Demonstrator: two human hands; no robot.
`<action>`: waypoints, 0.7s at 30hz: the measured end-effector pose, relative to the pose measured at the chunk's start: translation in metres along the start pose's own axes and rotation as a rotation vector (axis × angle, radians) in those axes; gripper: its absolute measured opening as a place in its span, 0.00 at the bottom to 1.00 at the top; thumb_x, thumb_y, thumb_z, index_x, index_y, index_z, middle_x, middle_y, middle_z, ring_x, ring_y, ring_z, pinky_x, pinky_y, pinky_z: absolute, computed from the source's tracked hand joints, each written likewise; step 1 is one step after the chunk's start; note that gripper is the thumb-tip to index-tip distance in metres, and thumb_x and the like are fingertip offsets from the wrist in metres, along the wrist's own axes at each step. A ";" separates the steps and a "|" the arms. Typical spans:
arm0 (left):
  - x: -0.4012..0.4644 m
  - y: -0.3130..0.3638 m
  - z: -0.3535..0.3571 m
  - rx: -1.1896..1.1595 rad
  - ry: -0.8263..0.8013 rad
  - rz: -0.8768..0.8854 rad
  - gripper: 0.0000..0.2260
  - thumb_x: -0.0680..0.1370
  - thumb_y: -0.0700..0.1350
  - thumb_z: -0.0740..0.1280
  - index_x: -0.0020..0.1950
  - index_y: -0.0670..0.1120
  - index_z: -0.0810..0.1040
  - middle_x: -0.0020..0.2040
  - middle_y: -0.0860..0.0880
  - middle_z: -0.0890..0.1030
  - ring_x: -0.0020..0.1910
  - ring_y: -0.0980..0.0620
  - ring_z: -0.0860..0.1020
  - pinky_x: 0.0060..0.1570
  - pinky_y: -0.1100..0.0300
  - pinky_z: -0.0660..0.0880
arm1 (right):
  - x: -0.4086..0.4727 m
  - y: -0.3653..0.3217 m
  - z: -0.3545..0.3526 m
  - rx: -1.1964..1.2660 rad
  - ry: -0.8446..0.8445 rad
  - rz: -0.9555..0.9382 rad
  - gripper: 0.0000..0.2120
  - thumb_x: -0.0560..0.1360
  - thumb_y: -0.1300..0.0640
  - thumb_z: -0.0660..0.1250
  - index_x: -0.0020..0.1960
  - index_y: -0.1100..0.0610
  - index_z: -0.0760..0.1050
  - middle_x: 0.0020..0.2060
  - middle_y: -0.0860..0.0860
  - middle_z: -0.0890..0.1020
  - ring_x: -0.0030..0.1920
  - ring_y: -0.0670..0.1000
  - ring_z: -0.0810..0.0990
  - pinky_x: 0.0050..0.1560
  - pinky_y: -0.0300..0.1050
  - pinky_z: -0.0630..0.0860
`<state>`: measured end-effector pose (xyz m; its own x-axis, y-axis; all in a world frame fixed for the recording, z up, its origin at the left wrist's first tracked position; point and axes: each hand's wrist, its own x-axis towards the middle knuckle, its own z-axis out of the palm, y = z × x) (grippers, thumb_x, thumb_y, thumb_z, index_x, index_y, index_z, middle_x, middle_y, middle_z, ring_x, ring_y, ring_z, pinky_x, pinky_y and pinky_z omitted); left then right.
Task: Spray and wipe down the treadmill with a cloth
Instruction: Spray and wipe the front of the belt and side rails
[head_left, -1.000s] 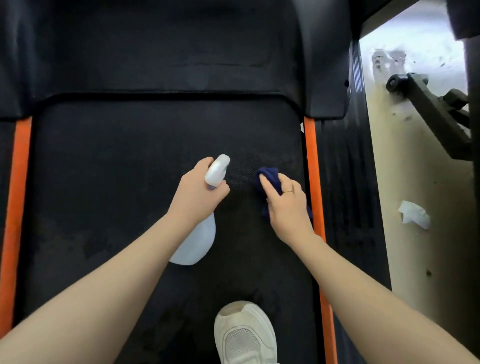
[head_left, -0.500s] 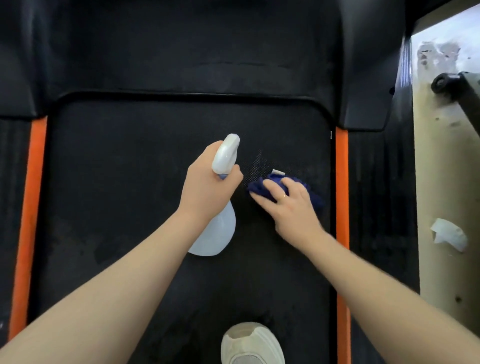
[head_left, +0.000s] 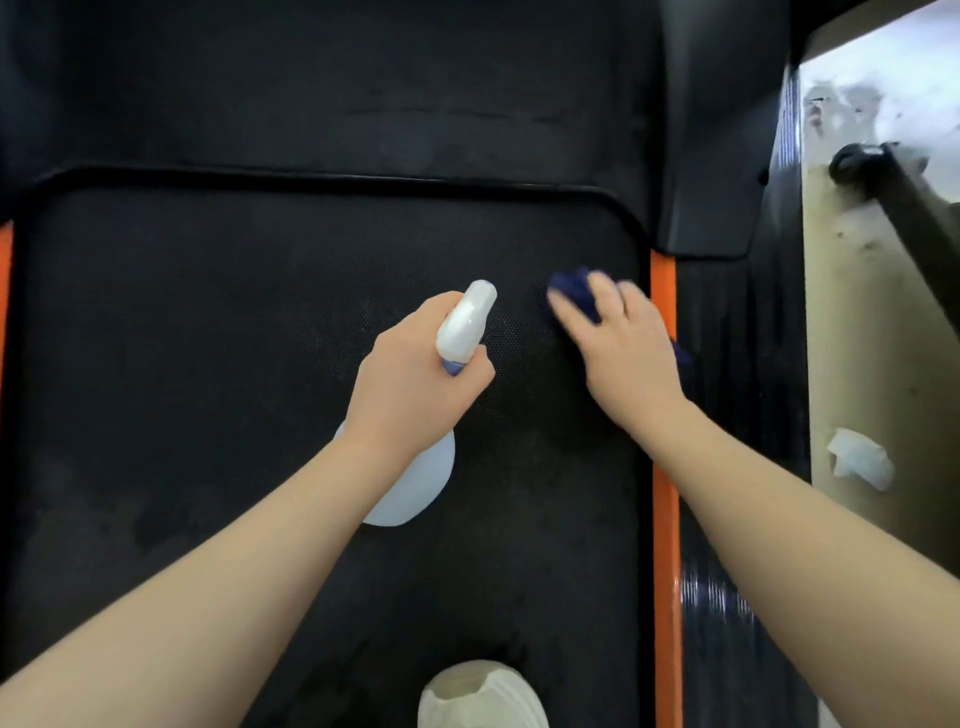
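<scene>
The treadmill's black belt (head_left: 249, 332) fills the view, with orange side strips (head_left: 664, 467). My left hand (head_left: 410, 384) grips the neck of a white spray bottle (head_left: 465, 325), nozzle pointing away from me, above the middle of the belt. My right hand (head_left: 623, 353) presses a dark blue cloth (head_left: 571, 286) flat on the belt near the right orange strip, fingers spread and blurred by motion. Most of the cloth is hidden under that hand.
The black motor cover (head_left: 363, 93) lies beyond the belt. A white shoe (head_left: 480, 696) stands on the belt at the bottom edge. To the right, on the beige floor, lie a crumpled white tissue (head_left: 857, 460) and a black machine bar (head_left: 914, 218).
My right hand has slid the cloth to the right and farther up the belt, toward the orange strip. The left hand keeps hold of the bottle in about the same place.
</scene>
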<state>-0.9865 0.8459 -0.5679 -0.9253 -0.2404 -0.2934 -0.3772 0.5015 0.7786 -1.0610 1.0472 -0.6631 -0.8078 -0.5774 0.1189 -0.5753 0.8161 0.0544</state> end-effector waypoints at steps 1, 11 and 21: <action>0.001 0.000 0.001 0.003 0.000 0.015 0.13 0.68 0.48 0.62 0.52 0.50 0.75 0.44 0.49 0.80 0.45 0.46 0.78 0.48 0.44 0.75 | 0.013 -0.003 -0.001 0.000 0.007 0.110 0.26 0.68 0.65 0.54 0.65 0.56 0.74 0.58 0.65 0.75 0.49 0.63 0.73 0.47 0.52 0.74; 0.002 -0.004 -0.002 -0.031 -0.006 -0.008 0.14 0.69 0.48 0.62 0.52 0.47 0.77 0.44 0.48 0.80 0.44 0.49 0.78 0.47 0.50 0.76 | 0.009 -0.021 -0.008 0.094 -0.031 0.276 0.27 0.67 0.68 0.58 0.65 0.56 0.74 0.60 0.65 0.73 0.53 0.66 0.71 0.52 0.58 0.72; 0.009 -0.018 -0.017 -0.120 0.126 -0.152 0.11 0.72 0.37 0.65 0.53 0.43 0.78 0.45 0.50 0.80 0.45 0.53 0.77 0.41 0.73 0.69 | -0.008 -0.081 -0.006 0.213 -0.040 -0.218 0.24 0.67 0.60 0.54 0.58 0.50 0.79 0.56 0.58 0.74 0.50 0.60 0.69 0.45 0.51 0.69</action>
<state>-0.9875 0.8207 -0.5754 -0.8429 -0.4115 -0.3467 -0.4977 0.3513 0.7930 -1.0066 0.9859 -0.6622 -0.6642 -0.7424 0.0878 -0.7463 0.6517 -0.1352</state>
